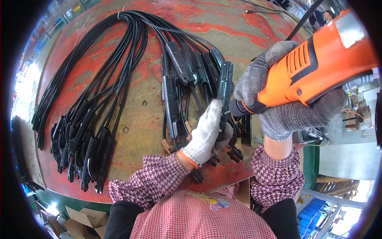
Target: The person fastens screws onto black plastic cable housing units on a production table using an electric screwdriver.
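Note:
My left hand, in a white knit glove, grips a black welding electrode holder that stands nearly upright at the table's near edge. My right hand, in a grey glove, is wrapped around an orange power drill. The drill's black nose points left and meets the side of the holder beside my left fingers; the bit's tip is mostly hidden there. More black electrode holders lie just left of my left hand, their black cables running up the table. Another heap of holders lies farther left.
A thick bundle of black cables loops over the worn red table, tied at the top. Small screws lie right of my left hand. Cardboard boxes and a blue crate stand below. Another person is far right.

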A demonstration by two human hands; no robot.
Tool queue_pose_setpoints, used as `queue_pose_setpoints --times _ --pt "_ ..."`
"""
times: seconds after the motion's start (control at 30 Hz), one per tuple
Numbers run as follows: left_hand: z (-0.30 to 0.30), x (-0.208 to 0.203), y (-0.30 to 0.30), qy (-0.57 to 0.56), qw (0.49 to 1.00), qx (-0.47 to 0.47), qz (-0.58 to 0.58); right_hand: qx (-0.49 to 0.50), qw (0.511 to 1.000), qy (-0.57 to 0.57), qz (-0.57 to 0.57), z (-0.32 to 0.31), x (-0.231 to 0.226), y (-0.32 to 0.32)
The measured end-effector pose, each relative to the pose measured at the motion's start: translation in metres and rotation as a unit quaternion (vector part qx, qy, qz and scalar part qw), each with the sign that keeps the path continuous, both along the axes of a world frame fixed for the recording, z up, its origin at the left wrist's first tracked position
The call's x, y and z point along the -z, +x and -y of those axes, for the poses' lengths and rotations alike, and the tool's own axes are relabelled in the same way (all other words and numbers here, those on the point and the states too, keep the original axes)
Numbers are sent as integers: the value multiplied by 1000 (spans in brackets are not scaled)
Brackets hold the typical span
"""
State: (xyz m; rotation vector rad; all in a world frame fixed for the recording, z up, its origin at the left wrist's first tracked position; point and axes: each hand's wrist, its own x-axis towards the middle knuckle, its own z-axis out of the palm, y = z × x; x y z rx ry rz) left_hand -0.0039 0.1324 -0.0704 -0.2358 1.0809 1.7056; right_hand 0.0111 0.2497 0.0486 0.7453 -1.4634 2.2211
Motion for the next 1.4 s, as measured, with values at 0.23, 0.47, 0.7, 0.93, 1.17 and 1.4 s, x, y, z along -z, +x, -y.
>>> queue_pose_setpoints --times 0.23,0.47,0.7,0.93,1.17,1.4 --pt "1 4 1 18 1000 -23 3 46 999 0 -8 -2 16 -3" --pt "-6 6 2 31 999 -28 34 105 993 7 -52 -6 22 1" --pt "9 -4 6 117 993 6 -18 188 976 -96 -62 -8 11 105" --pt "76 -44 9 91 995 26 -41 332 906 -204 164 -23 90 137" --pt "213 -67 -1 -403 809 -106 -414 490 862 -43 126 -22 127 125" --pt "210 -68 -1 -553 439 -127 -696 381 907 -103 150 -18 123 134"
